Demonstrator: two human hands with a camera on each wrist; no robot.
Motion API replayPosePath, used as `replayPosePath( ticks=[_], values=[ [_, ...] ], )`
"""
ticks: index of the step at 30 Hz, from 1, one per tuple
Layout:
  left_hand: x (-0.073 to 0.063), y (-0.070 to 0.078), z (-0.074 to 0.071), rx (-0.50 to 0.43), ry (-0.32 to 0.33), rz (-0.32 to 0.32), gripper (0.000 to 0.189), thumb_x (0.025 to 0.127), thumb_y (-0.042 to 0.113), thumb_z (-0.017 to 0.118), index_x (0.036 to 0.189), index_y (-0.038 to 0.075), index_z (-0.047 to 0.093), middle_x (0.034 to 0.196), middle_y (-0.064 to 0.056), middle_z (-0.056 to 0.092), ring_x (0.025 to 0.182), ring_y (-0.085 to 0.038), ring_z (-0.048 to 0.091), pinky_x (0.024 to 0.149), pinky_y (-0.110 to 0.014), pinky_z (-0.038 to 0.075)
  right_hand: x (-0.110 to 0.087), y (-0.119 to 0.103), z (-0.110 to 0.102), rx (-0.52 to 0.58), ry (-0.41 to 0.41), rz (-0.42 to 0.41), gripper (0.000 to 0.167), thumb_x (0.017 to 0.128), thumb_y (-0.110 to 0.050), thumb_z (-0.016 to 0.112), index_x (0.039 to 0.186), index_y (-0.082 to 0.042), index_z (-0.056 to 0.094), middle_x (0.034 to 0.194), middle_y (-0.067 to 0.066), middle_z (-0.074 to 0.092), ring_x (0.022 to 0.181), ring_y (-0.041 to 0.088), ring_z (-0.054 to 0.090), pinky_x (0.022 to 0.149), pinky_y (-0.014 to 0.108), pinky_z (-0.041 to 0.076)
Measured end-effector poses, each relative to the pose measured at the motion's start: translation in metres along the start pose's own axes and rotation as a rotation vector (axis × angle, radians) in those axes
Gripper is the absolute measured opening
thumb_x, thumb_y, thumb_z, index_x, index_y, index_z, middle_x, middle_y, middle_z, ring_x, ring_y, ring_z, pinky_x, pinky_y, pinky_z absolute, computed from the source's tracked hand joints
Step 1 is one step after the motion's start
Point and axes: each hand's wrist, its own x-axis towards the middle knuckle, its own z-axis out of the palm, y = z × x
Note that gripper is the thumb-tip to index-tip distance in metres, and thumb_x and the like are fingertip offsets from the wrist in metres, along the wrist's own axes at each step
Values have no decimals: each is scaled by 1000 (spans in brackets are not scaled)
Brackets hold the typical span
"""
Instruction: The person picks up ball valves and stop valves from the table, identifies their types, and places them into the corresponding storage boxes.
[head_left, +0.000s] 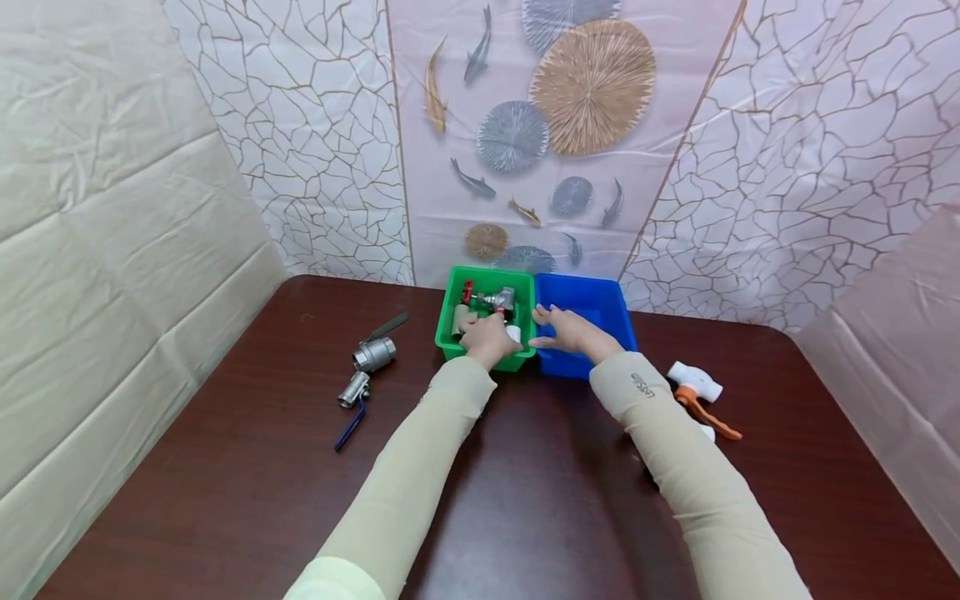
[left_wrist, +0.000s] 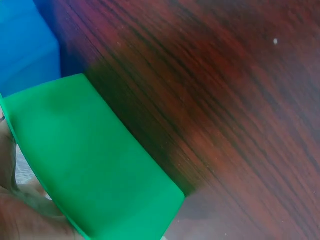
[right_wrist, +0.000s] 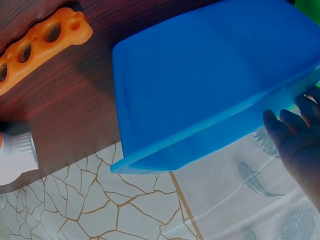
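My left hand [head_left: 489,340] reaches down into the green bin [head_left: 448,327], its fingers below the rim. Beside its thumb shows a small white piece [head_left: 513,333]; I cannot tell whether the fingers grip it. In the left wrist view the bin's green wall [left_wrist: 95,155] covers most of that hand. A metal valve with a red handle [head_left: 501,298] and a beige pipe fitting [head_left: 462,320] lie in the green bin. Over the near left part of the blue bin [head_left: 624,321] hangs my right hand [head_left: 573,332], its fingers spread and holding nothing.
On the left of the brown table [head_left: 247,467] lie a large metal ball valve [head_left: 374,355] with a dark lever and a smaller one [head_left: 354,389] with a blue lever. At the right, partly behind my sleeve, is a white valve [head_left: 696,382] with an orange handle [head_left: 708,415].
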Motion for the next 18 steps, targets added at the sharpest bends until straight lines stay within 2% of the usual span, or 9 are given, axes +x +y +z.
replayPosePath(
  ticks=[5,8,12,18],
  values=[
    [2,1,-1,11,-20,-31,46,85,41,65,124,17,59,119,-10,61,112,-30,45,86,-42,49,-1,0,0,10,-3,-8,69,96,-32,53,149,-2,20,155,23,12,139,50,11,112,58,17],
    [2,-1,-3,-10,-6,-15,41,85,37,66,118,14,63,119,-10,62,111,-30,47,85,-41,50,-1,-1,-1,10,1,-5,68,96,-31,53,148,-2,21,155,22,13,140,48,10,113,58,17],
    [3,-4,-6,-36,-14,28,33,87,31,64,114,11,65,119,-11,62,111,-31,49,85,-42,50,-1,-1,-2,13,2,-6,67,96,-30,54,148,-1,22,155,22,13,141,47,9,113,57,17],
    [3,-15,-11,-5,-105,141,23,92,25,58,112,15,66,121,-8,61,113,-33,47,87,-43,47,-1,-2,-2,29,-17,8,69,96,-30,54,149,-2,20,156,22,12,141,48,9,112,58,16]
  ],
)
